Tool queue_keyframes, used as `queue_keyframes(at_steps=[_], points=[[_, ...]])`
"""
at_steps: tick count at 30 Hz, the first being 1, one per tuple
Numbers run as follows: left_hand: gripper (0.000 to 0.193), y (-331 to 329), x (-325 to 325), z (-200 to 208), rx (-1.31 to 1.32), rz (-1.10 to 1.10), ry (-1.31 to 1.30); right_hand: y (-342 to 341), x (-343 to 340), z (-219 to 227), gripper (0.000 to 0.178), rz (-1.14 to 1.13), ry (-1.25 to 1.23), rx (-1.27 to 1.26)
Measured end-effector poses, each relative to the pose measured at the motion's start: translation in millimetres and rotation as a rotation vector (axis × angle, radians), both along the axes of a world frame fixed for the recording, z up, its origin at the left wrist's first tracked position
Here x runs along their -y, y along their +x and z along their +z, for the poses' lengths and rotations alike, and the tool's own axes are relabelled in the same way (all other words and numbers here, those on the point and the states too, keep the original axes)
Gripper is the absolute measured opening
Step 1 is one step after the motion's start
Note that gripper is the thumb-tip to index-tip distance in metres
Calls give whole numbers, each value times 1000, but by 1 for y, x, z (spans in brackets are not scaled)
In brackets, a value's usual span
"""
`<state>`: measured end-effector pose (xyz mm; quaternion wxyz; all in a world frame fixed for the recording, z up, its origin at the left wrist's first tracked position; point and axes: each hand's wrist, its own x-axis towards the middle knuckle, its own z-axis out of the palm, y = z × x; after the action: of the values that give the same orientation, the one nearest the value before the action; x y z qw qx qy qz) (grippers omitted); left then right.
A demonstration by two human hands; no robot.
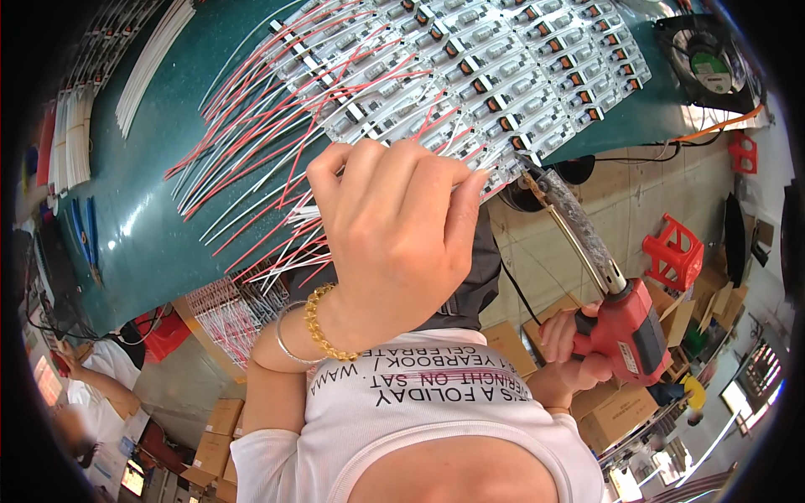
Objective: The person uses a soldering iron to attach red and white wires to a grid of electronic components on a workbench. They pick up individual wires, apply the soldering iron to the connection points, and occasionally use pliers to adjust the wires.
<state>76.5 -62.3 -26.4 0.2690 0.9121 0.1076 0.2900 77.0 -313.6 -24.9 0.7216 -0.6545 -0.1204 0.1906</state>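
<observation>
My left hand (394, 218) is closed over the near edge of a panel of small circuit boards (503, 75), thumb and forefinger pinched together low on the panel. A bunch of red and white wires (306, 216) runs into the curled fingers from the left; the ends inside are hidden. In my right hand (579, 348) is a red soldering gun (633, 335), gripped by its handle. Its long metal barrel slants up to the left, and the dark tip meets the panel's near corner, just right of my left fingertips. More red and white wires (251, 142) fan out leftward from the boards.
White strips (151, 67) lie on the green table (151, 243) at the left, with blue-handled pliers (84, 235) nearby. A black fan (708, 67) stands at the far right. Red stools (673, 251) and cardboard boxes (620, 415) are on the floor. Another person (105, 386) sits at lower left.
</observation>
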Motion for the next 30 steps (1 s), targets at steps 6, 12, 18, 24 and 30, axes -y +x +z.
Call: queue_keyframes(at_steps=[6,12,18,24,30], points=[[14,-1,12,0,-6,33,28,-9,21,-5,81,-142,-34,-90],[15,1,13,-4,6,36,81,-12,38,-18,79,38,44,-37],[16,1,16,-6,11,25,105,-4,10,-5,61,-3,-31,20],[16,1,14,-6,5,35,114,-14,22,-14,66,-61,-32,7],[17,1,14,-5,0,30,124,-8,27,-15,78,67,-12,114]])
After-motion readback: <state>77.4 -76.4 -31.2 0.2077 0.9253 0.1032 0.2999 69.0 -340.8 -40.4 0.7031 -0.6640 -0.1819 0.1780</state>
